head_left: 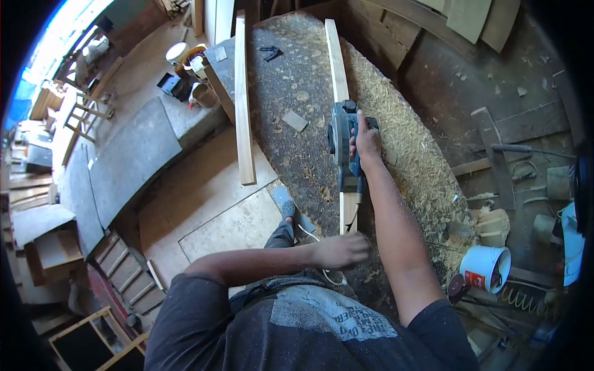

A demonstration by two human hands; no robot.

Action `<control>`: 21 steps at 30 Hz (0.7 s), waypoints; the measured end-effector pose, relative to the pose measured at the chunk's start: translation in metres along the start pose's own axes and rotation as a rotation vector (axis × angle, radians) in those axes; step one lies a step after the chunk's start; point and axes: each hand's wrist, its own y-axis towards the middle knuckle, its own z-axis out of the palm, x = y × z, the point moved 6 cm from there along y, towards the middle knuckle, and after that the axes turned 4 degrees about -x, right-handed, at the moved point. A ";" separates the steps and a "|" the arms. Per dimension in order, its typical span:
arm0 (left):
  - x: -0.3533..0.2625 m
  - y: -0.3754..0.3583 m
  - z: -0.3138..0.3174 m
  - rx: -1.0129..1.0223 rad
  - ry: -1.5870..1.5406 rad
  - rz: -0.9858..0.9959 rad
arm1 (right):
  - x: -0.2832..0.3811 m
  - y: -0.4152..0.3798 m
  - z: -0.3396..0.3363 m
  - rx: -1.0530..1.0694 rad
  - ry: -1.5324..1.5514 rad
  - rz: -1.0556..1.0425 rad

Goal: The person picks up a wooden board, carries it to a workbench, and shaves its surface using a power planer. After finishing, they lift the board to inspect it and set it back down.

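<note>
sawdust-strewn workbench (297,93), 2 wooden strips (242,93), perhaps a cluttered workshop floor (204,210)

The right hand (367,141) covers the handle of the blue electric planer (344,145), so the grip on it cannot be seen. The planer hides the middle part of the thin wood strip (337,59) under it. The left hand (342,250) sits over the near end of that strip, and its fingertips are blurry. At 6 o'clock the person's body is cut off by the bottom edge. The letters on the grey shirt (322,318) are too bent to read. At 4 o'clock the label on the white bucket (486,267) is too small to read. At 3 o'clock the things by the dark edge are cut off.
</note>
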 end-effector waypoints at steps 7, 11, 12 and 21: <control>0.089 0.010 0.069 0.392 0.567 -0.135 | 0.003 0.008 0.002 0.021 -0.001 -0.009; 0.109 0.006 0.048 0.350 0.458 0.144 | 0.003 0.010 0.002 0.032 0.006 -0.003; 0.110 0.006 0.038 0.308 0.257 0.265 | 0.004 0.011 0.002 0.024 -0.001 -0.001; 0.078 0.024 0.034 0.091 0.213 0.072 | 0.001 -0.005 -0.001 0.103 -0.015 -0.010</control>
